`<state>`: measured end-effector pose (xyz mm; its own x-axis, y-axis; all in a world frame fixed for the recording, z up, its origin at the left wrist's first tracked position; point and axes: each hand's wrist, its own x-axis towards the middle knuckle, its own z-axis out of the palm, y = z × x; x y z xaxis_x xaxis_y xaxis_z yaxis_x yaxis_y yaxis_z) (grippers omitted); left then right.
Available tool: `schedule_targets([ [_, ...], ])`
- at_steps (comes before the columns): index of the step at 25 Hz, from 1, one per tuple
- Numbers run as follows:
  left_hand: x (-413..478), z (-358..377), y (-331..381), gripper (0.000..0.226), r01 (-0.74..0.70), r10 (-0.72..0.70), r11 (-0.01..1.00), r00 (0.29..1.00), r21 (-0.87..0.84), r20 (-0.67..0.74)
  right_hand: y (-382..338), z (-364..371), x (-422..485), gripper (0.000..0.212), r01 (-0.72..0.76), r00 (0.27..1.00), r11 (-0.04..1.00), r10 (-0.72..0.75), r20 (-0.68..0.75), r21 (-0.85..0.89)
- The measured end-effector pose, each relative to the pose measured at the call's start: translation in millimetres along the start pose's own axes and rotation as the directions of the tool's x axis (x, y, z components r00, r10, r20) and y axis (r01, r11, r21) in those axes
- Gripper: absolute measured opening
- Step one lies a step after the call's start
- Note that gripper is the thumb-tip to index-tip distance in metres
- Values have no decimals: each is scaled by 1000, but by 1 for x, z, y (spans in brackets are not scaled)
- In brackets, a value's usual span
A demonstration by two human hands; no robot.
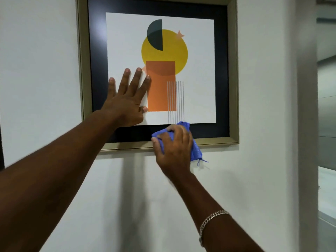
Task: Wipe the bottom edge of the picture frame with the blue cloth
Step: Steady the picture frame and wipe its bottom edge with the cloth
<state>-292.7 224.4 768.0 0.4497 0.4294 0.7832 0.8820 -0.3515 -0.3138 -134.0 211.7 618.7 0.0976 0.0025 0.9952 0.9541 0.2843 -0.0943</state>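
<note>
— What carries everything here?

— A white wall (54, 70) that fills most of the view, running to a corner at the right side.

— And what sits directly on it?

— A picture frame (233, 70) with a dull gold moulding, hung flat in the upper middle. Its top runs out of the picture.

— Anything else against the wall itself?

— Below the frame's bottom edge, at centre right, the lower part of a blue cloth (196, 151) hangs down over the wall, a loose thread trailing from it.

— Any marks on the wall?

— Only soft shadows under the frame.
</note>
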Motion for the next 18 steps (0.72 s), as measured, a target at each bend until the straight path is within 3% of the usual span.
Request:
schedule_targets([
  [4, -39, 17, 49, 89, 130, -141, 974, 989, -187, -51, 42, -35, 8, 22, -103, 990, 985, 88, 115, 137],
  [8, -88, 41, 124, 75, 194, -257, 886, 962, -421, -96, 65, -66, 17, 25, -102, 956, 916, -17, 292, 387],
  [10, -93, 48, 160, 74, 251, -300, 851, 953, -461, -34, 74, -80, 19, 35, -119, 937, 917, -23, 349, 381],
  [13, -86, 49, 197, 72, 327, -403, 734, 915, -595, 6, 81, -92, 18, 58, -238, 907, 919, 94, 410, 315],
  [16, -82, 46, 223, 47, 269, -466, 671, 878, -691, -111, 94, -111, 13, 71, -398, 838, 825, 149, 525, 401],
  [18, -87, 49, 239, 36, 145, -432, 634, 881, -760, -192, 110, -128, 4, 69, -448, 843, 754, 179, 506, 480],
])
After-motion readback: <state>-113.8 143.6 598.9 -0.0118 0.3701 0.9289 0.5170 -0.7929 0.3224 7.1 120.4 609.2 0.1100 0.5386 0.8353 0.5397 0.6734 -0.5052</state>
